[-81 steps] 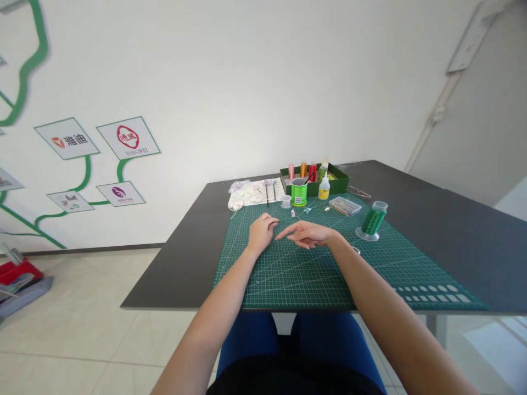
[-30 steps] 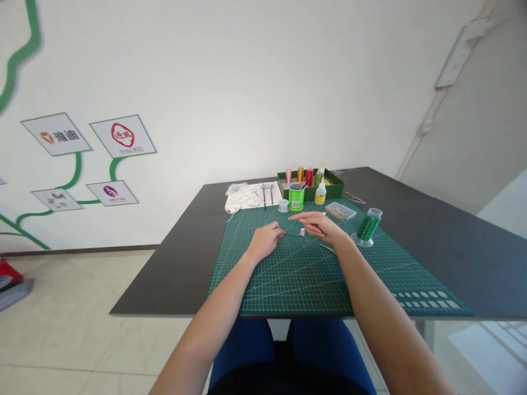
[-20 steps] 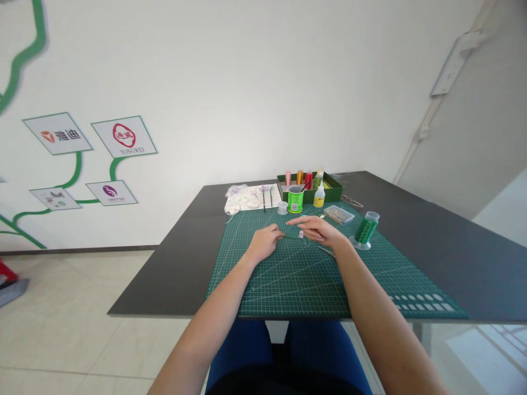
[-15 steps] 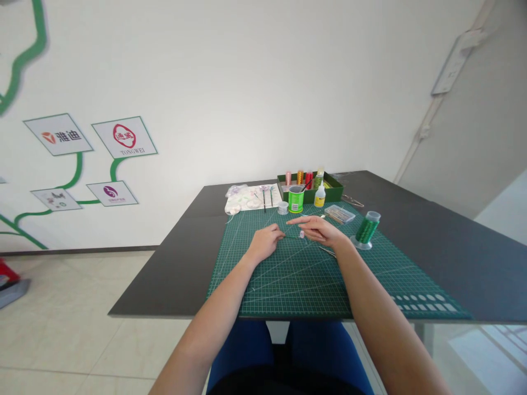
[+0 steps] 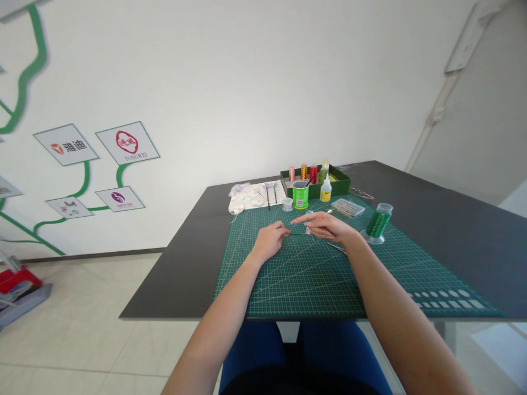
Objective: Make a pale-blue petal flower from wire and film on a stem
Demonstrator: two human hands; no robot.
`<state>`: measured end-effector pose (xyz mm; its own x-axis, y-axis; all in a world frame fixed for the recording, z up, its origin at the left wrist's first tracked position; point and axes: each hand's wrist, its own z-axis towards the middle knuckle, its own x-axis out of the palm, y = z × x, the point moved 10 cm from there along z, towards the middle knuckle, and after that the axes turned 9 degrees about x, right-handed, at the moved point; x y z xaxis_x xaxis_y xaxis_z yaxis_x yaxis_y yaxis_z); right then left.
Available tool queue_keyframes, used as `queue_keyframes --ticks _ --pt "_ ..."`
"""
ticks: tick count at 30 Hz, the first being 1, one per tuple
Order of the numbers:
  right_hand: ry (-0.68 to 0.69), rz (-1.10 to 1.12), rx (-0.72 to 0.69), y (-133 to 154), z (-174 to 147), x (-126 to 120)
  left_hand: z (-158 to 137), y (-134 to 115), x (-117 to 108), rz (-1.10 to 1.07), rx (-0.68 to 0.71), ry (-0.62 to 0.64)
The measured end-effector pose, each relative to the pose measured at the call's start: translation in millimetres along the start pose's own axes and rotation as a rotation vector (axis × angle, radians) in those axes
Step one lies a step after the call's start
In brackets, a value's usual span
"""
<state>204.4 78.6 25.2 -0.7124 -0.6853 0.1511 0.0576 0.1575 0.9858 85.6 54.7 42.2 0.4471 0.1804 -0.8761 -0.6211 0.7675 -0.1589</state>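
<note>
My left hand rests on the green cutting mat, its fingers pinched on one end of a thin green stem. At the stem's other end is a small pale flower-like piece. Over that end hovers my right hand, index finger stretched out to the left and the lower fingers close beside the pale piece. Whether a fine thread runs through those fingers is too small to see. Tweezers lie just below the right hand. To its right stands a spool of green thread.
Behind the hands stand a green tin, a small clear tub, a glue bottle and a green box with coloured thread spools. A clear case lies right of them. White paper with flower pieces lies back left.
The whole view has shifted and tilted slightly. Both hands keep nearly the same pose around the green stem, and the objects on the table stay in place.
</note>
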Motion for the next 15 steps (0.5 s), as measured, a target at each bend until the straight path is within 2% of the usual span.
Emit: queue_keyframes --ticks 15 --pt "-0.023 -0.018 0.007 0.2 -1.6 -0.7 0.5 -0.5 2.0 0.007 0.007 0.019"
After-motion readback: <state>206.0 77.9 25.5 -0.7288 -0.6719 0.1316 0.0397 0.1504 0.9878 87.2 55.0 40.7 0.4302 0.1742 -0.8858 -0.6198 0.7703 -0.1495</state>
